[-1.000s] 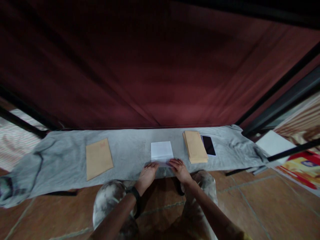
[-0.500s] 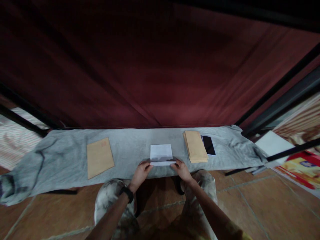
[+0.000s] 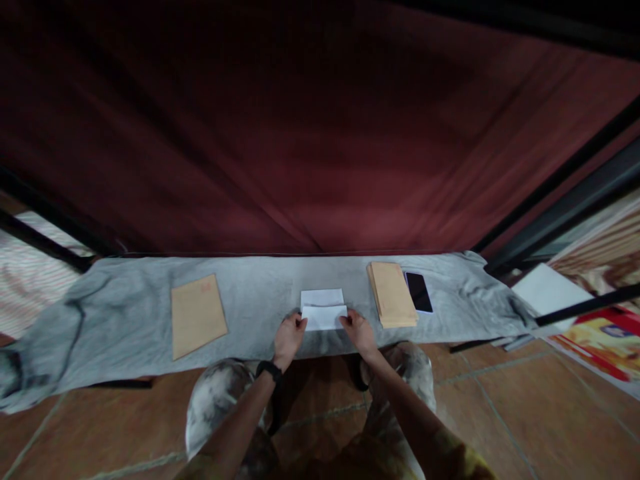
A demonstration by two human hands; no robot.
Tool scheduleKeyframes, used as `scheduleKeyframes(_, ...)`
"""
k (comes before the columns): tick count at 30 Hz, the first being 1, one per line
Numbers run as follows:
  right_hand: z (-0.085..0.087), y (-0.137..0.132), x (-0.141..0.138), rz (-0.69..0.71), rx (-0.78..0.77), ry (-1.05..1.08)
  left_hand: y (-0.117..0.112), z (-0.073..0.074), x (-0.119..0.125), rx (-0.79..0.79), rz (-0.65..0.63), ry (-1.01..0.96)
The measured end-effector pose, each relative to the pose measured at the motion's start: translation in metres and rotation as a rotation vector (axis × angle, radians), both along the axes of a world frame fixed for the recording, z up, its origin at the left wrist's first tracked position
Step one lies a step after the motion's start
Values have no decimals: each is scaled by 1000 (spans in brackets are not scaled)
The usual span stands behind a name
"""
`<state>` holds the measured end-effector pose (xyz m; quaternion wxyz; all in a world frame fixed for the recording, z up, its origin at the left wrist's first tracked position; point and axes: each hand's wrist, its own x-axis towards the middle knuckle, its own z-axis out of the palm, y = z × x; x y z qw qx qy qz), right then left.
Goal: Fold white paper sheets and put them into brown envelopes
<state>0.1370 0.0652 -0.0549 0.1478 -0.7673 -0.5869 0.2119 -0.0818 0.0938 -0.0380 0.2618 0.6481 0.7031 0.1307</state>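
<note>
A white sheet of paper [image 3: 323, 309] lies on the grey cloth [image 3: 260, 300], its near part folded up over the far part. My left hand [image 3: 289, 337] pinches the fold's left corner and my right hand [image 3: 356, 330] pinches the right corner. A single brown envelope [image 3: 197, 315] lies to the left. A stack of brown envelopes [image 3: 391, 293] lies to the right, with a dark phone [image 3: 419, 291] beside it.
A dark red curtain [image 3: 320, 133] hangs behind the cloth. Tiled floor [image 3: 500, 413] spreads under my knees. At the right lie a white sheet [image 3: 543, 287] and a colourful printed sheet [image 3: 607, 340], crossed by black bars. Striped fabric [image 3: 25, 287] shows at the left.
My hands lifted the paper's near edge and carried it away from me, folding the near part over the far part; the visible sheet is now shorter.
</note>
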Motion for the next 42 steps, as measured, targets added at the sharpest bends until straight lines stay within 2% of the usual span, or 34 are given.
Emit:
scheduleKeyframes(9, 9, 13, -5, -31, -53, -42, 4, 14, 11, -52, 52, 134)
scheduleKeyframes(19, 13, 19, -8, -50, -76, -58, 0, 8, 16, -1, 55, 181)
scheduleKeyframes(29, 11, 18, -7, -40, -52, -39, -7, 12, 9, 70, 18, 95)
scheduleKeyframes(32, 10, 19, -7, -38, -43, -38, -19, 5, 7, 249, -101, 105)
scheduleKeyframes(35, 8, 19, -7, -39, -38, -38, -34, -7, 10, 457, -385, 153)
scheduleKeyframes(37, 6, 18, -7, -43, -27, -34, -44, -15, 14, 497, -537, 194)
scheduleKeyframes(39, 4, 17, -7, -47, -18, -29, -51, -21, 17, 493, -581, 241)
scheduleKeyframes(42, 2, 14, -7, -51, -14, -23, -57, -27, 19, 457, -565, 289)
